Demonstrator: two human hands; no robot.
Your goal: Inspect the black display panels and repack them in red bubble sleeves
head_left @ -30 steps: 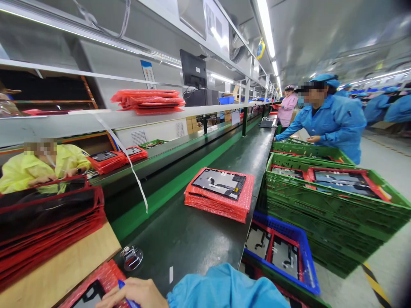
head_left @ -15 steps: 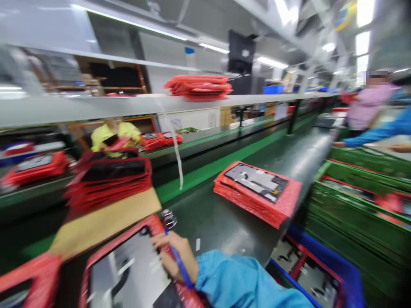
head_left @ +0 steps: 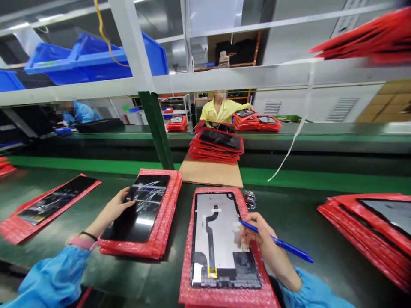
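My left hand [head_left: 117,211] grips the left edge of a glossy black tablet screen [head_left: 146,209], thumb on the glass. This screen lies face up on a stack of red bubble-wrap sleeves [head_left: 167,214]. A blue pen [head_left: 289,248] is held in my right hand [head_left: 257,233], its tip pointing left. That hand is over the right edge of another tablet screen [head_left: 224,244], which lies back side up with its grey back, black ribbon cable and tape strips showing. Red bubble wrap [head_left: 189,295] lies under it.
A small shiny metal object [head_left: 251,199] sits behind my right hand. Red-wrapped stacks lie right [head_left: 356,231] and left [head_left: 48,209]. A brown board [head_left: 212,173] bears more screens [head_left: 216,145]. A green post [head_left: 157,132] and overhead shelf stand ahead. A person in yellow [head_left: 221,111] works opposite.
The view has swung left and now takes in my left hand on the black screen. My right hand still holds the pen beside the grey-backed screen.
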